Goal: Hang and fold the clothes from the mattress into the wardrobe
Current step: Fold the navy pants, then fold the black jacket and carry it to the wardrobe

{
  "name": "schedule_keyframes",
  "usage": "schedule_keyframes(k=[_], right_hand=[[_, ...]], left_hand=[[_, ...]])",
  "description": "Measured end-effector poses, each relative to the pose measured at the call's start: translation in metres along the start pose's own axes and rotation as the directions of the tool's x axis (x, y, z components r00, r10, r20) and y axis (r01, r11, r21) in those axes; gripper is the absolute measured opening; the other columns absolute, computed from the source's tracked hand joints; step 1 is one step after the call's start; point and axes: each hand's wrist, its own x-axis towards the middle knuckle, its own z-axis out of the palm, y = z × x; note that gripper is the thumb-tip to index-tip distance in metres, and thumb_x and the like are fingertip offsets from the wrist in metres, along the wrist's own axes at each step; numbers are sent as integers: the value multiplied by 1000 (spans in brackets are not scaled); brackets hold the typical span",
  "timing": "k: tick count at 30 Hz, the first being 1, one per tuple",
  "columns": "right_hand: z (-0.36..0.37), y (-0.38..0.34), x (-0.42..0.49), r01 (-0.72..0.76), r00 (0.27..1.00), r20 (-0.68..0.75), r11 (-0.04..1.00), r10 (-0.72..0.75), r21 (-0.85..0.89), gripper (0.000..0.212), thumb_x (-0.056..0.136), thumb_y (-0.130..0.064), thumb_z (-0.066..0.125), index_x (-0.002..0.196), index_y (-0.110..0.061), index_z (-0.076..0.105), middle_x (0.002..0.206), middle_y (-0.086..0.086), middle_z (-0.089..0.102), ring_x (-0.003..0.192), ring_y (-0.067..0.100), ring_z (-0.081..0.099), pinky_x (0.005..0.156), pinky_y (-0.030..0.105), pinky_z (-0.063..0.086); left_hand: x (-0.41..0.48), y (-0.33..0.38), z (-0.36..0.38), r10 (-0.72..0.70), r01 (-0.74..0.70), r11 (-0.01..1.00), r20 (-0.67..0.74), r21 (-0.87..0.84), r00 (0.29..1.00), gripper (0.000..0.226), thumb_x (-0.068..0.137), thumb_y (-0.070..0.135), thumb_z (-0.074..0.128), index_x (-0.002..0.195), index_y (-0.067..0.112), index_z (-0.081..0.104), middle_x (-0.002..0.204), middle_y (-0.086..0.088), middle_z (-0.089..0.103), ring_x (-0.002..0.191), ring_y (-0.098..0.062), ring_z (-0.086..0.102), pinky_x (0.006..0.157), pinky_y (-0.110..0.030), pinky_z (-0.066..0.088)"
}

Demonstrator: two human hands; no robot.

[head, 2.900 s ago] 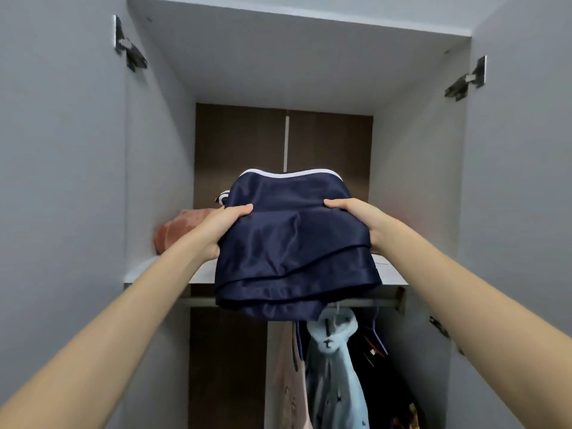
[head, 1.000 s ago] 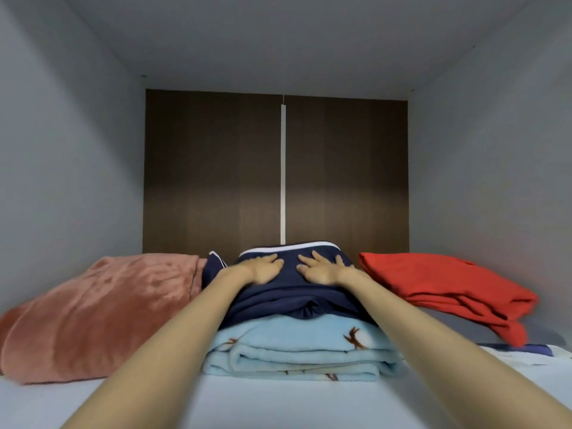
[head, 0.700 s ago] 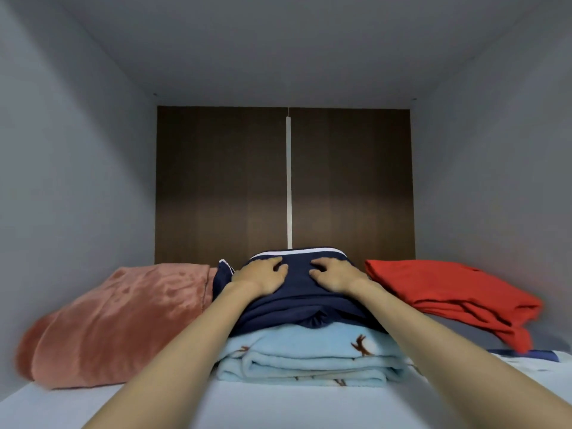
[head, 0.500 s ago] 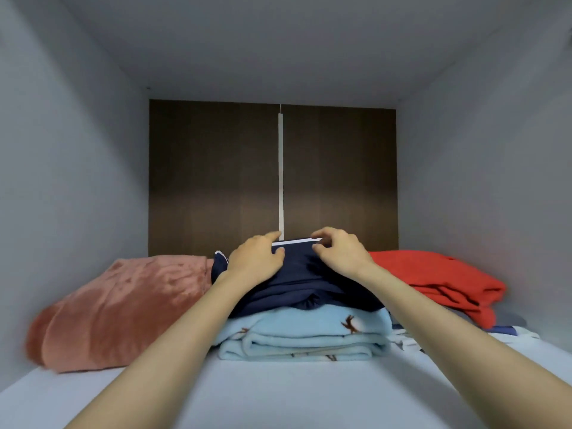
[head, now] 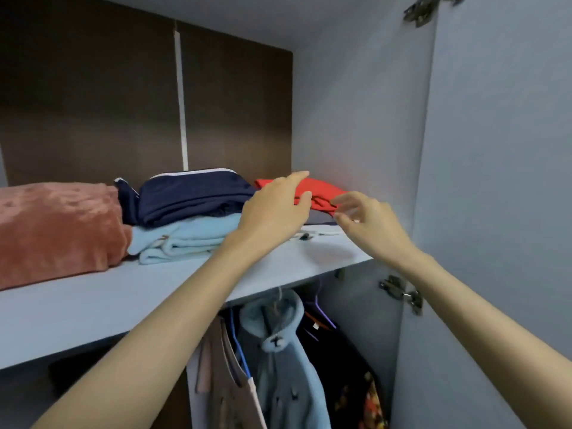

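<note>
The folded navy garment (head: pixel 192 193) with white trim lies on a folded light-blue blanket (head: pixel 182 236) on the wardrobe's top shelf (head: pixel 154 286). Right of that pile lies a red garment (head: pixel 322 193) on a flat stack. My left hand (head: pixel 275 209) hovers in front of the red garment with relaxed fingers, holding nothing. My right hand (head: pixel 368 221) is beside it at the red garment's right end, fingers loosely spread, empty.
A pink fleece bundle (head: pixel 55 230) fills the shelf's left part. Below the shelf hang a light-blue hooded coat (head: pixel 278 342) and several other clothes on hangers. The open right door (head: pixel 495 212) with its hinge (head: pixel 402 292) stands close to my right arm.
Both hands have lifted off the navy garment and moved right, toward the red garment. The view has pulled back and turned right, so the shelf edge and hanging clothes show.
</note>
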Motion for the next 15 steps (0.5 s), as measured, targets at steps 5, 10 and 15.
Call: schedule_keyframes(k=[5, 10, 15], right_hand=[[-68, 44, -96, -204, 979, -19, 974, 203, -97, 24, 92, -27, 54, 114, -32, 62, 97, -18, 62, 86, 10, 61, 85, 40, 52], [-133, 79, -208, -380, 925, -61, 914, 375, -144, 21, 92, -28, 57, 112, -30, 64, 96, -17, 64, 79, 2, 63, 80, 33, 53], [-199, 101, -338, -557, 830, -59, 817, 555, -146, 23, 93, -27, 57, 114, -29, 64, 98, -16, 65, 86, 4, 64, 80, 30, 53]], left_hand=[[-39, 67, 42, 93, -84, 985, 54, -152, 994, 44, 97, 30, 45, 141, 27, 45, 141, -1, 52, 128, -25, 47, 103, -38, 40], [-104, 140, 95, 191, -120, 941, 204, -315, 960, 41, 97, 28, 45, 137, 31, 47, 132, 5, 58, 122, -22, 52, 101, -41, 42], [-194, 224, 146, 313, -139, 904, 407, -403, 858, 40, 98, 28, 42, 138, 32, 45, 130, 8, 57, 116, -20, 55, 97, -39, 43]])
